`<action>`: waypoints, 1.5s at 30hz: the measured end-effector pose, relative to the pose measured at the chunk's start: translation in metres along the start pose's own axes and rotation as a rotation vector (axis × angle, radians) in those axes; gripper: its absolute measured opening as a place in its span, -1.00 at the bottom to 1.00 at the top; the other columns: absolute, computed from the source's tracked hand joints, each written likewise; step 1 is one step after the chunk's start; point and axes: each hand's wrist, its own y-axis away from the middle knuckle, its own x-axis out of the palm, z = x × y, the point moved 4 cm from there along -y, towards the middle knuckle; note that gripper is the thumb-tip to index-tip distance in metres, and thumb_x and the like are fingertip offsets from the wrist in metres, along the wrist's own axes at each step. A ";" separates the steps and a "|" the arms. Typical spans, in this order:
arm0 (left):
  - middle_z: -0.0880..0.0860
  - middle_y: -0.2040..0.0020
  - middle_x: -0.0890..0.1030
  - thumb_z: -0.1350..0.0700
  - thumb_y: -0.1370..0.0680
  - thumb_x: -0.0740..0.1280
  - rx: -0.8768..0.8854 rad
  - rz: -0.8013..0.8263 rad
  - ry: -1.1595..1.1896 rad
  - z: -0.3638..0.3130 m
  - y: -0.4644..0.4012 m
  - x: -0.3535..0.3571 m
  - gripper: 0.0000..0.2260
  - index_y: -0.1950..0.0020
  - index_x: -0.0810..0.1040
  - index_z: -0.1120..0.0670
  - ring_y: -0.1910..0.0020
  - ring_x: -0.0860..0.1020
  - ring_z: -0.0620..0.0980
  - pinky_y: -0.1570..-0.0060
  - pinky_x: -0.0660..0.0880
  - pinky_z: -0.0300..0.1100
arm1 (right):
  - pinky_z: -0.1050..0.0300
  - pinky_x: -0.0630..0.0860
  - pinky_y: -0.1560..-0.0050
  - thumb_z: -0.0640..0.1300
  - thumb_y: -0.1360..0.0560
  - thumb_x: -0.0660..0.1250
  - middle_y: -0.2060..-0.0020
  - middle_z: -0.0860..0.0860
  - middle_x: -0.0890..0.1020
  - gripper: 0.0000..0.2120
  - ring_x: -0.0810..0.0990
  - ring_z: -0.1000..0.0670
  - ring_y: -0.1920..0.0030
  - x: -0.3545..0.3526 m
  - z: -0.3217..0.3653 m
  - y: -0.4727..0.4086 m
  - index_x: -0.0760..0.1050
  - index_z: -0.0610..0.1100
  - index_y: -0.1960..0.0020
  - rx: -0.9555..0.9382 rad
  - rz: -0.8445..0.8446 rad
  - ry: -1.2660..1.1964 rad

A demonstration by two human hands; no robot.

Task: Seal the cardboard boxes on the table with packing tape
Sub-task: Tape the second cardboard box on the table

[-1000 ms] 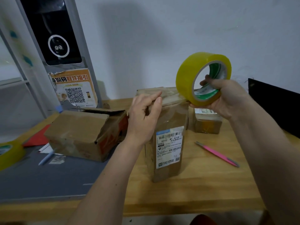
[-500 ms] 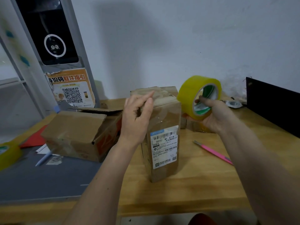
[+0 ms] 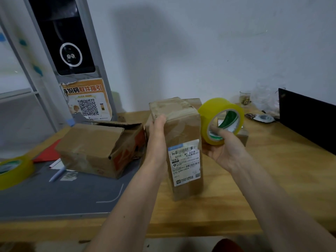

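A tall cardboard box with a white shipping label stands upright on the wooden table. My left hand lies flat against its left side, fingertips at the top edge. My right hand grips a yellow tape roll with fingers hooked through its core, just right of the box near its top. A larger box with an open flap lies on its side to the left. A small box sits behind my right hand, mostly hidden.
A second yellow tape roll lies at the far left on a grey mat. A pen and red paper lie near the open box. A black screen stands at the right, with a glass and keys behind.
My right hand has lowered the tape roll from above the box down to its right side. My left hand slid from the top edge onto the left side.
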 end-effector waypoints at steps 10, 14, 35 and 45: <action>0.29 -0.30 0.55 0.23 -0.61 0.05 -0.245 -0.055 0.474 0.053 0.010 -0.026 -0.61 -0.34 0.47 0.35 -0.24 0.55 0.21 -0.27 0.46 0.02 | 0.00 0.65 0.27 -0.22 -0.53 0.35 0.23 -0.17 0.61 -0.96 0.68 -0.12 0.23 0.032 0.042 0.026 0.53 -0.18 0.09 -0.280 -0.108 0.534; 0.23 -0.28 0.59 0.20 -0.68 0.09 -0.303 -0.165 0.184 0.077 0.008 -0.063 -0.66 -0.41 0.47 0.19 -0.14 0.61 0.12 -0.11 0.57 0.05 | -0.06 0.52 0.01 -0.17 -0.55 0.32 0.13 -0.18 0.63 -0.92 0.62 -0.17 0.05 0.037 0.004 0.024 0.57 -0.11 0.10 -0.292 -0.034 0.835; -0.68 -0.11 0.24 -0.19 -0.24 0.61 0.411 0.149 -0.852 0.081 0.012 -0.098 -0.39 -0.11 0.34 -0.55 -0.39 0.33 -0.08 -0.36 0.33 -0.14 | 0.11 0.44 0.21 -0.07 -0.56 0.33 0.18 -0.07 0.65 -0.86 0.60 -0.05 0.11 0.038 -0.060 0.012 0.56 -0.13 0.07 -0.383 0.090 1.222; -0.36 -0.34 0.40 -0.28 -0.31 0.48 0.548 0.160 -0.876 0.093 0.006 -0.100 -0.43 -0.27 0.49 -0.16 -0.42 0.31 -0.10 -0.36 0.20 -0.34 | -0.16 0.57 -0.07 -0.12 -0.54 0.38 0.06 -0.17 0.66 -0.84 0.63 -0.16 0.01 -0.005 -0.001 0.004 0.57 -0.20 -0.04 -0.361 -0.063 1.109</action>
